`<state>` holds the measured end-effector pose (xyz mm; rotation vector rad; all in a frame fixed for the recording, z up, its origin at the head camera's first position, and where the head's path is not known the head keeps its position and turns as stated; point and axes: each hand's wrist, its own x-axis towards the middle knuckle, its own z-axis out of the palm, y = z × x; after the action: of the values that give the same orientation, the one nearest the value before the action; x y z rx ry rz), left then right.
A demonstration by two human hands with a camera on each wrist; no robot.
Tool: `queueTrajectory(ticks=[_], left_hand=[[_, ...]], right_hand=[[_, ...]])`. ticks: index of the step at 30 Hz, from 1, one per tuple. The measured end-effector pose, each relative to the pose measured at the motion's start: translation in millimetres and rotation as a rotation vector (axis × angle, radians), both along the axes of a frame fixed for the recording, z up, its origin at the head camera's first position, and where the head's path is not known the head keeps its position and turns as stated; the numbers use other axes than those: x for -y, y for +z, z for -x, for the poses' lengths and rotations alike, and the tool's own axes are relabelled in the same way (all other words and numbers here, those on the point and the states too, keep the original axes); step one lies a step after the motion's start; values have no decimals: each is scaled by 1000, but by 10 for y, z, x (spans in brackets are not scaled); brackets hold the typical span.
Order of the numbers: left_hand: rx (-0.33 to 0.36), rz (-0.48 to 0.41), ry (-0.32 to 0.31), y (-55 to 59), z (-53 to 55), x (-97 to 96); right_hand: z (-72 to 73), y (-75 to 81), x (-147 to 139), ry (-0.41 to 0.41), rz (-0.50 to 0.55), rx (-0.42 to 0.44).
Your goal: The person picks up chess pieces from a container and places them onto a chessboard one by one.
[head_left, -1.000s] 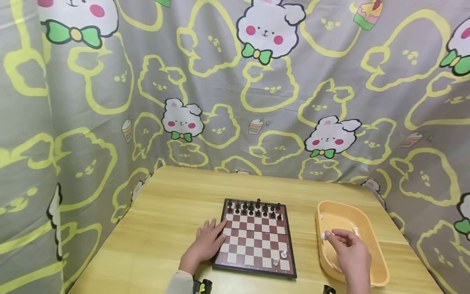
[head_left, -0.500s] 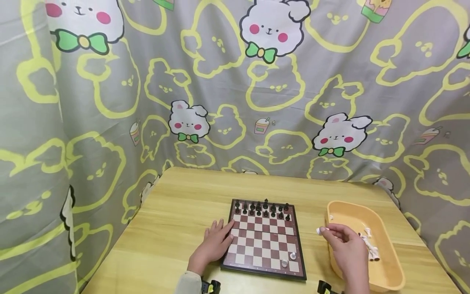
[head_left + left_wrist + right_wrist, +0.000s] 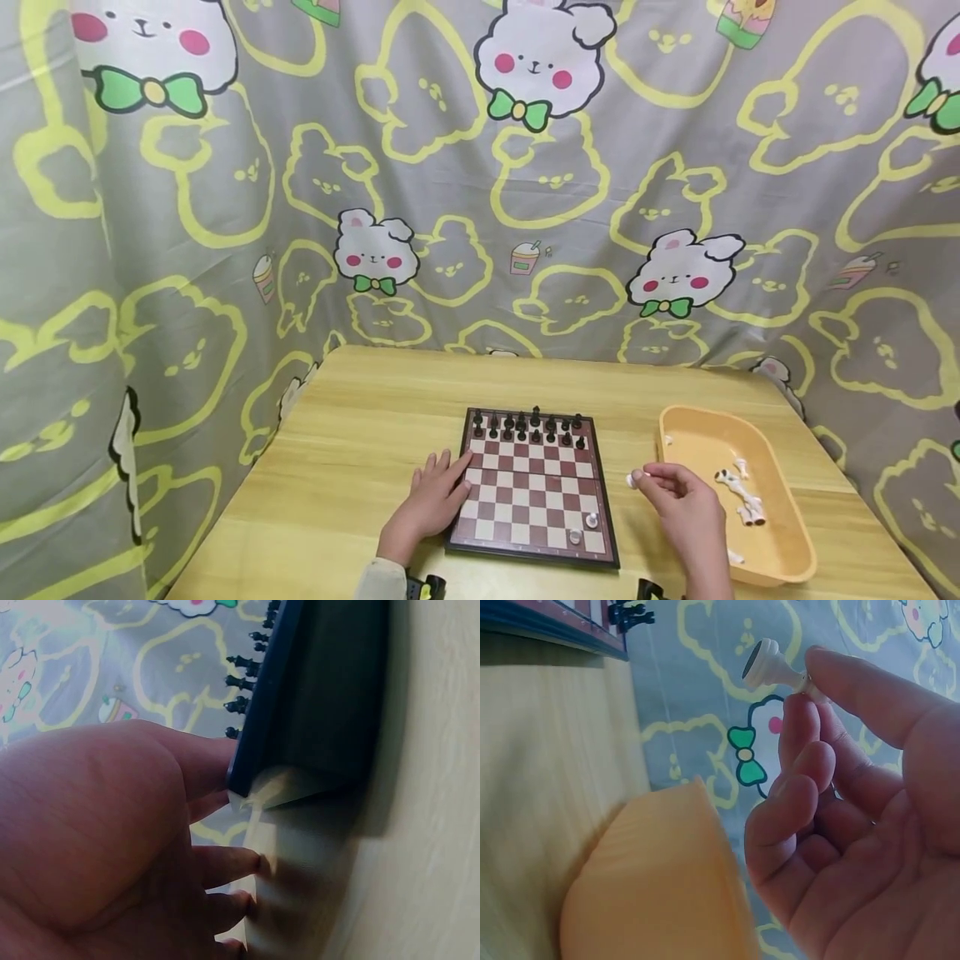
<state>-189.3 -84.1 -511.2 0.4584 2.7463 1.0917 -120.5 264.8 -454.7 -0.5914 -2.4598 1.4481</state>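
A chessboard [image 3: 513,504] lies on the table, with black chess pieces [image 3: 536,421] in two rows along its far side. Two white chess pieces stand near the closest right corner, one a white pawn-like piece [image 3: 592,520] and the other a squat white piece [image 3: 575,537]. My left hand [image 3: 427,507] rests at the board's left edge, fingers spread and touching the rim. Between thumb and fingertips my right hand [image 3: 686,508] pinches a white chess piece [image 3: 774,669], held tilted with its dark base pointing away, between board and bin.
An orange plastic bin [image 3: 797,525] sits right of the board, holding several loose white chess pieces [image 3: 735,485] lying on their sides. The wooden table [image 3: 322,467] ends at a patterned curtain [image 3: 450,183] behind and on the sides.
My right hand has lifted out of the bin with the white chess piece and moved left towards the board. The left hand stays at the board's edge.
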Motion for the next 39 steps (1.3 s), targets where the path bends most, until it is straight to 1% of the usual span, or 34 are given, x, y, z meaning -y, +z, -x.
queueTrajectory(ticks=[4, 8, 12, 15, 19, 23, 27, 31, 36, 39], left_hand=[[5, -9, -5, -27, -25, -6], [-9, 8, -1, -43, -2, 2], [-13, 10, 0, -27, 32, 25], [-8, 11, -2, -11, 36, 32], [-5, 1, 1, 0, 9, 33], [-12, -1, -1, -8, -7, 32], [-11, -1, -2, -18, -9, 31], [-2, -7, -12, -22, -12, 22], [-8, -9, -1, -35, -11, 24], [-13, -15, 1, -35, -10, 23]], right_hand=[[-4, -40, 2, 17, -3, 2], [9, -58, 27, 21, 4, -4], [20, -43, 54, -7, -3, -16], [8, -20, 65, -30, -7, -29], [-12, -11, 84, -45, -6, -66], [0, -25, 144, -58, -16, -126], [11, -38, 219, -32, -27, -183], [16, -25, 298, 15, -41, -227], [49, 0, 397, 91, -69, -268], [61, 1, 426, 113, -78, -273]])
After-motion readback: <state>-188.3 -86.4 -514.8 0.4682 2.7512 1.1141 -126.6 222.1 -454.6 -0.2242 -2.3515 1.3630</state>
